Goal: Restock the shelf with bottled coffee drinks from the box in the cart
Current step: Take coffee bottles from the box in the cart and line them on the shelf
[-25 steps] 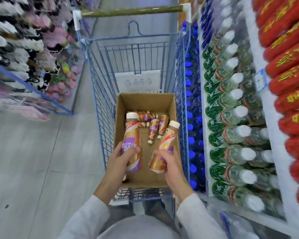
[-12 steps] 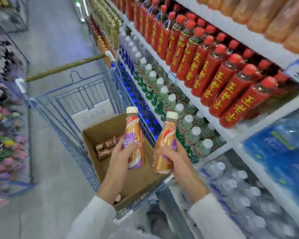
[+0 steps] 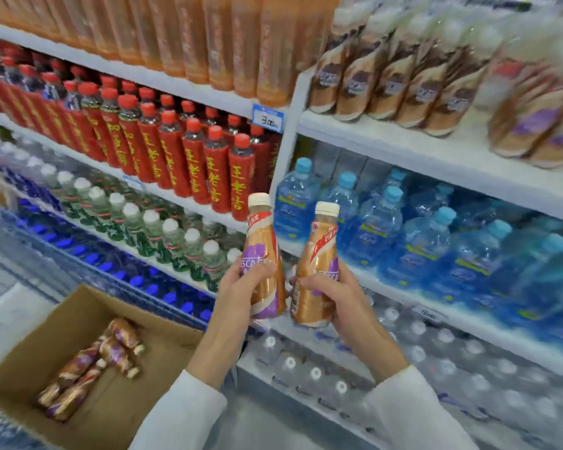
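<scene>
"Hands first: what have they got?"

"The left hand [image 3: 241, 289] is curled round one coffee bottle [image 3: 263, 251] and the right hand [image 3: 333, 295] round a second bottle [image 3: 317, 271]. Both are upright, caps up, side by side just past six o'clock, held in front of the shelving."

"And the box?"

"The box [image 3: 163, 341] sits open at seven o'clock. A few loose bottles [image 3: 91, 368] lie on their sides in it, four or so, too blurred to count surely."

"Where do they go?"

"I'd judge the coffee shelf [image 3: 403, 147] at two o'clock, above the blue water bottles [image 3: 423, 245]. A coffee row [image 3: 390, 89] already stands there, blurred, and I can't tell what gaps it has."

"So how far along?"

"Seemingly late. This pair is lifted but not yet shelved, and after it only that handful in the box is left."
</scene>
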